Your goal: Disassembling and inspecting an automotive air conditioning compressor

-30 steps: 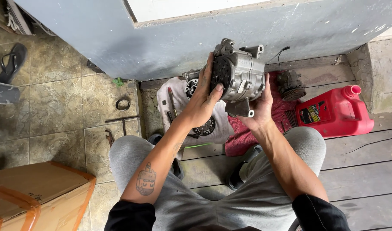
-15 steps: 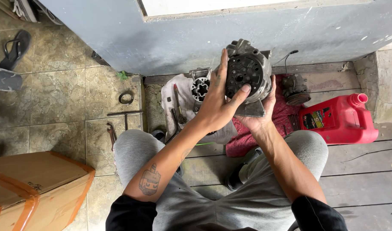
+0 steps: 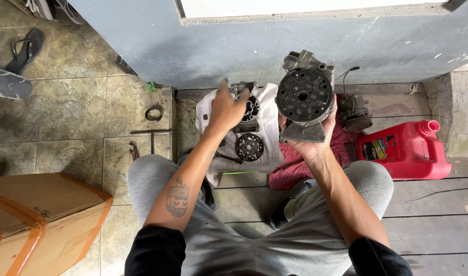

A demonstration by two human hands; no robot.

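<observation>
Grey concrete wall [image 3: 203, 46] is rising ahead of us at twelve o'clock, with stone tiles underfoot on one side and weathered floor planks [image 3: 433, 204] on the other. We are sitting with our knees apart, looking down. Our right hand [image 3: 311, 140] is holding the metal compressor [image 3: 304, 95] up from beneath, fingers curled around its base, its round black face turned toward us. Our left hand [image 3: 225, 108] is hovering over the white cloth [image 3: 267, 133] at eleven o'clock of our lap, fingers loosely spread and gripping nothing; it is blurred, so we cannot tell whether it is touching the parts there. On that cloth a round black disc [image 3: 249, 146] is lying just below a second metal housing [image 3: 250, 105]. At two o'clock a red jug [image 3: 410, 153] is lying beside a red rag [image 3: 295, 166]. At eight o'clock a cardboard box [image 3: 40, 214] is sitting near our left knee.
</observation>
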